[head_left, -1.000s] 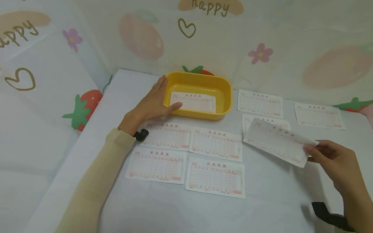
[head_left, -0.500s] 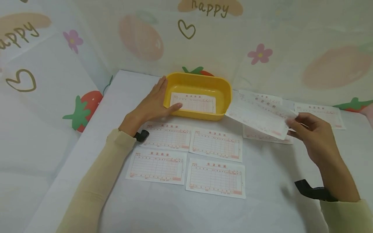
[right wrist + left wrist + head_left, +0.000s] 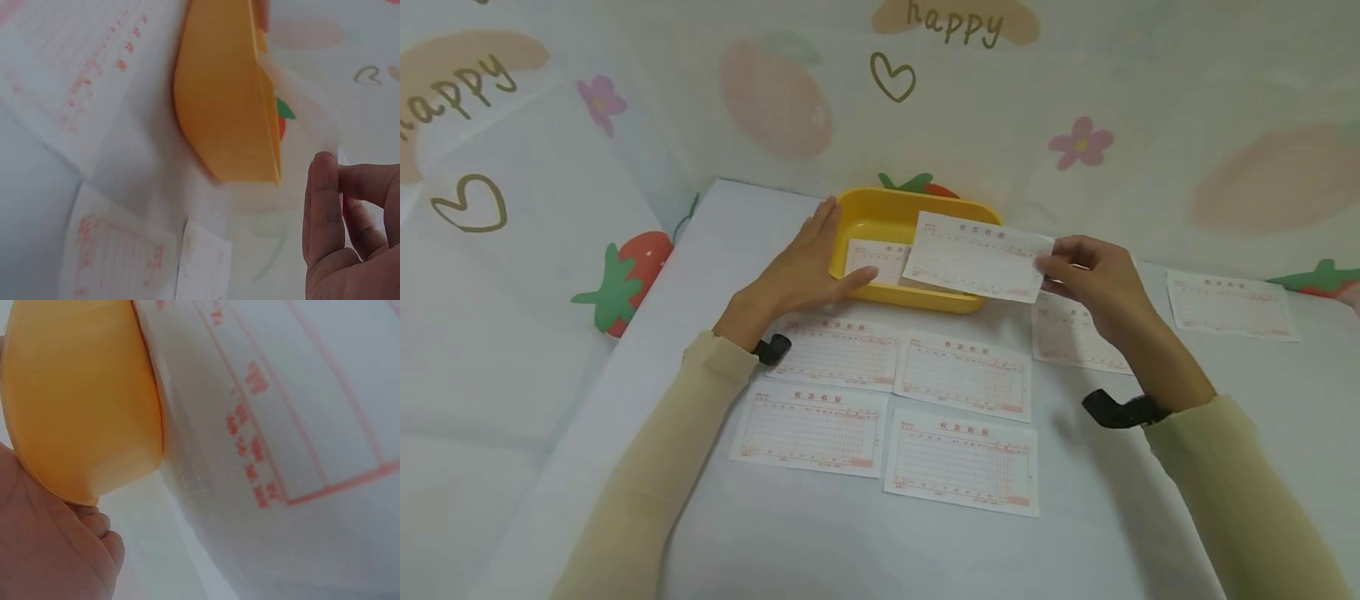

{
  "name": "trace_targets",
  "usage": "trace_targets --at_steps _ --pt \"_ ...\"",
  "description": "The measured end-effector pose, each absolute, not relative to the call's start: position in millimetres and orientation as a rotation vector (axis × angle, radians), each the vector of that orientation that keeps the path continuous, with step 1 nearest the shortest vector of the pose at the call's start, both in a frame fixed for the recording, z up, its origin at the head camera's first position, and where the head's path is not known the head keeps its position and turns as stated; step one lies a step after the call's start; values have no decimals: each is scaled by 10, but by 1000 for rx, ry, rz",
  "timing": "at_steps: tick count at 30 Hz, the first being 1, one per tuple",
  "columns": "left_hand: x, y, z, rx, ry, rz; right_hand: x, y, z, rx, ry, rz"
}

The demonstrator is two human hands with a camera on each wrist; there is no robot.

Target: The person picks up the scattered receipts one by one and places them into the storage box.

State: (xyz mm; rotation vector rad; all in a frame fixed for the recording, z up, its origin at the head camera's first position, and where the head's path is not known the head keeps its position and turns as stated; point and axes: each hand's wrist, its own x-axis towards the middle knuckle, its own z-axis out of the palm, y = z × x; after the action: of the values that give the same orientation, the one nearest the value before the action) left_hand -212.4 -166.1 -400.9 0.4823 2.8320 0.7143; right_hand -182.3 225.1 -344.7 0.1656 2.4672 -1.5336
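Note:
A yellow plastic tray (image 3: 887,295) stands at the back of the table, with a printed receipt slip (image 3: 876,260) lying inside. My left hand (image 3: 801,267) rests against its left end, fingers straight along the outside and thumb across the near rim. In the left wrist view, the palm (image 3: 50,544) sits by the tray edge (image 3: 81,394). My right hand (image 3: 1093,279) pinches another receipt slip (image 3: 977,258) by its right end. That slip hangs over the tray's right half and hides part of it. The right wrist view shows the held slip (image 3: 306,103) nearly edge-on.
In front of the tray, several receipt slips lie in two rows, such as one at front left (image 3: 808,429) and one at front right (image 3: 962,462). More lie to the right: one partly under my right hand (image 3: 1067,337), another further out (image 3: 1232,307). A patterned cloth (image 3: 985,108) hangs behind.
My right hand has carried its receipt slip leftward and away from me, from above the right-hand slips to over the tray. The left hand has stayed on the tray.

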Motion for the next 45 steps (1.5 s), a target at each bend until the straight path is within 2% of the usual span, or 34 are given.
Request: trace_targets --at_steps 13,25,31,38,45 --pt "-2113 -1698 -4006 510 2826 711 -2206 1480 -3471 34 2702 -1309" --pt "-2096 -1684 -3982 514 2820 707 -2421 1098 -3584 -71 2892 -1005" --pt "-2098 -1702 -3973 520 2824 697 -2368 989 -3517 -87 2797 -875" --pt "-2097 -1718 -3980 522 2831 704 -2208 994 -3446 -343 2736 -917" --pt "-2102 -1701 -4013 530 2840 711 -1921 1197 -3404 -478 2770 -951"
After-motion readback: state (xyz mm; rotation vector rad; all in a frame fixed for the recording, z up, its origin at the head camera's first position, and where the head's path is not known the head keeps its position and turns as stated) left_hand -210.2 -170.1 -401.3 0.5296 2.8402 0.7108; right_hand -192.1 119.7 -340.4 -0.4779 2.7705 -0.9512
